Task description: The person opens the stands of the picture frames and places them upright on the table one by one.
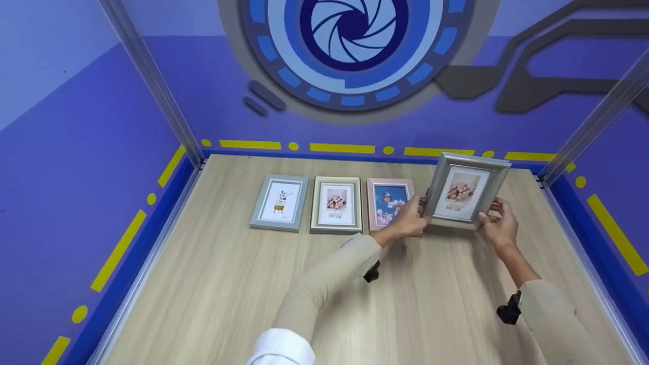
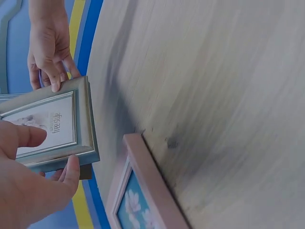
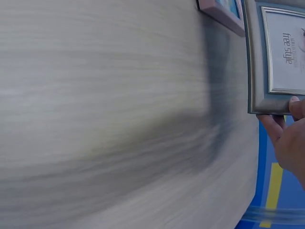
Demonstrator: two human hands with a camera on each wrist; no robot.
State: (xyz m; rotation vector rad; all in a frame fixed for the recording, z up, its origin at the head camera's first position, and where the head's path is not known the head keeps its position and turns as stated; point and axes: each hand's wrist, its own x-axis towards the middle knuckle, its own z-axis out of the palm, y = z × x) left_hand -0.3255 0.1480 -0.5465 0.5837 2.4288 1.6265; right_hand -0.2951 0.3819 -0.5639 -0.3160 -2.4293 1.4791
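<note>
A grey-silver picture frame (image 1: 462, 191) is held up and tilted over the right part of the table, its picture facing me. My left hand (image 1: 409, 219) grips its left side, with thumb and fingers around the edge in the left wrist view. At the lower right corner, my right hand (image 1: 500, 225) holds it, the thumb (image 3: 295, 107) on the front and fingers behind. Just beneath the left hand lies a pink picture frame (image 1: 390, 200), partly covered by that hand. To its left lie a pale gold frame (image 1: 336, 205) and a blue-grey frame (image 1: 280, 203).
The frames on the wooden table (image 1: 228, 284) form a row near its back edge. A blue-purple wall (image 1: 192, 96) with yellow dashes rises behind, and metal posts (image 1: 152, 76) stand at the corners. Shadows of the hands and frame fall on the tabletop.
</note>
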